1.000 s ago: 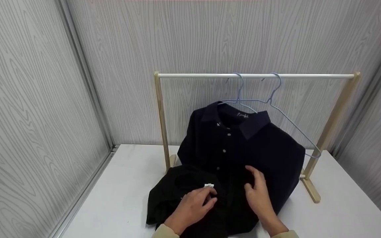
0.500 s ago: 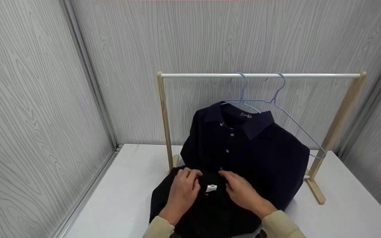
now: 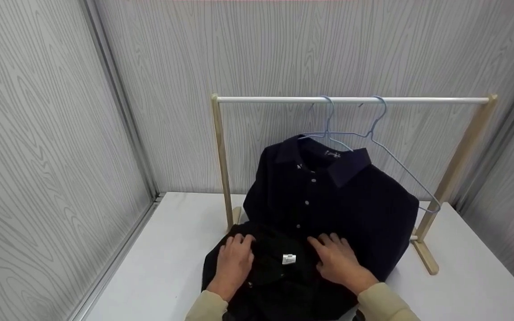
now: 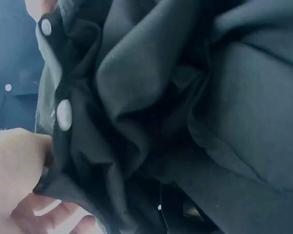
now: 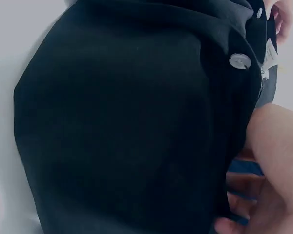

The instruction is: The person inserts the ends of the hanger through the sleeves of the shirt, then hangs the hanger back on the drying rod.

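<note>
A dark, crumpled black shirt (image 3: 279, 296) with a white label (image 3: 289, 259) inside its neck lies at the front of the table. My left hand (image 3: 234, 263) grips its left side; in the left wrist view, thumb and fingers wrap the cloth edge near a pale button (image 4: 64, 115). On the other side my right hand (image 3: 339, 265) holds the opposite edge. The right wrist view shows its fingers curled under the cloth, below another button (image 5: 240, 61). Behind, a navy collared shirt (image 3: 350, 205) hangs on a blue wire hanger (image 3: 327, 132).
A second blue hanger (image 3: 370, 134) hooks over the white bar (image 3: 266, 100) of a small wooden rack. The rack's right foot (image 3: 425, 258) rests on the white table (image 3: 163, 258). Wood-grain panels (image 3: 172, 89) enclose the back and sides.
Both hands have come onto the black shirt's neck opening and then moved apart, spreading it. The white label shows more fully. The navy shirt and hangers stay put.
</note>
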Demonstrator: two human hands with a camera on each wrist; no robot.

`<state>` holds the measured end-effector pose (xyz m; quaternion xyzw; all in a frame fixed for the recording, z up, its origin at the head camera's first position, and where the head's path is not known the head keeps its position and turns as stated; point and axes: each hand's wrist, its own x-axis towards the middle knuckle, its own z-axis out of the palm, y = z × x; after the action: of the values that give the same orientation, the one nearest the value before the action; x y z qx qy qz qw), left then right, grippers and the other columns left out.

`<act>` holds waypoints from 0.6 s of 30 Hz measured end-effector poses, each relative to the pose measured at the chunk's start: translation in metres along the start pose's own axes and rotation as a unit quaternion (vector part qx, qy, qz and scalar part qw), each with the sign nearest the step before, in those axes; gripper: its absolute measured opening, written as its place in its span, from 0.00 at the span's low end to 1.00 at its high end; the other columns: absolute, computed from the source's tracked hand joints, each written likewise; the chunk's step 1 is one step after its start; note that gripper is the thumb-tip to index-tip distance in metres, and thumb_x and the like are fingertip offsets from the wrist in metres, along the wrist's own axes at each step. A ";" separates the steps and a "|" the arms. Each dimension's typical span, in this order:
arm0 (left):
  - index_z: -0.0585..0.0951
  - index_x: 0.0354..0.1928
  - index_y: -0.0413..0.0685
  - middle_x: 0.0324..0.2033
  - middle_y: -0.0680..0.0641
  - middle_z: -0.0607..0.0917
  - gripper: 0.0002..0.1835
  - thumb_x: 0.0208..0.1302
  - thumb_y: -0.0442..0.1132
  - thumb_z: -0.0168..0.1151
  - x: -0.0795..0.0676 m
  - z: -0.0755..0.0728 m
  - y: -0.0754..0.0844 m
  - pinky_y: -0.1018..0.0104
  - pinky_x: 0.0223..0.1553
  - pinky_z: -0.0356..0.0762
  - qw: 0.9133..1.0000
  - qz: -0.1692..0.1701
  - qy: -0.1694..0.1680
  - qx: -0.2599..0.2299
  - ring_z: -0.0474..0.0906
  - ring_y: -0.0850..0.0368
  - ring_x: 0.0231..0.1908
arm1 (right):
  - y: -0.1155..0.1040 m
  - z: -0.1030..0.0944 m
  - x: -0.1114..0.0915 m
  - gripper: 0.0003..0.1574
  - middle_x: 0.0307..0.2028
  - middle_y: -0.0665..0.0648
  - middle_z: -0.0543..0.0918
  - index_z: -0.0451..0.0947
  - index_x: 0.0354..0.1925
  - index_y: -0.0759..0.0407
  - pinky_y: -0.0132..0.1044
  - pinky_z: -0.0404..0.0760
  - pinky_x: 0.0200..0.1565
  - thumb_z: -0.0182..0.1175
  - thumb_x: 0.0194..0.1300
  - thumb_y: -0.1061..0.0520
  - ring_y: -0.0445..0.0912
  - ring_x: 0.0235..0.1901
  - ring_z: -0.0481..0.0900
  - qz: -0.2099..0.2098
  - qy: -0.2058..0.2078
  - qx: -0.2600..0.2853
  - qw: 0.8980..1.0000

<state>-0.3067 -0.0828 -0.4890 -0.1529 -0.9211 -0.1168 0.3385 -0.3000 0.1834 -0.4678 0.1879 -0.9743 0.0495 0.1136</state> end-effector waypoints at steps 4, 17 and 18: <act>0.78 0.36 0.49 0.28 0.49 0.79 0.09 0.51 0.36 0.64 0.000 -0.002 -0.005 0.63 0.23 0.73 1.000 0.011 0.010 -0.010 0.74 0.55 0.25 | 0.003 -0.003 -0.002 0.41 0.58 0.64 0.69 0.61 0.63 0.50 0.60 0.63 0.54 0.63 0.50 0.56 0.63 0.57 0.65 0.021 -0.054 -0.006 0.998; 0.80 0.32 0.52 0.27 0.54 0.81 0.03 0.55 0.38 0.63 0.005 -0.018 -0.015 0.66 0.27 0.76 0.996 0.003 0.018 -0.091 0.79 0.60 0.28 | 0.028 -0.019 -0.009 0.12 0.26 0.50 0.75 0.78 0.24 0.52 0.42 0.61 0.32 0.71 0.40 0.53 0.50 0.32 0.66 -0.015 0.142 -0.079 0.987; 0.80 0.33 0.53 0.27 0.55 0.81 0.03 0.55 0.38 0.62 0.006 -0.019 -0.015 0.67 0.27 0.76 0.995 0.002 0.020 -0.096 0.79 0.60 0.28 | 0.028 -0.022 -0.009 0.11 0.27 0.51 0.75 0.78 0.24 0.52 0.42 0.60 0.32 0.70 0.40 0.54 0.51 0.32 0.65 -0.022 0.160 -0.094 0.982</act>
<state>-0.3051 -0.1015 -0.4727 -0.1845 -0.8983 -0.2071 0.3409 -0.2978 0.2162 -0.4501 0.1871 -0.9396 -0.0151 0.2861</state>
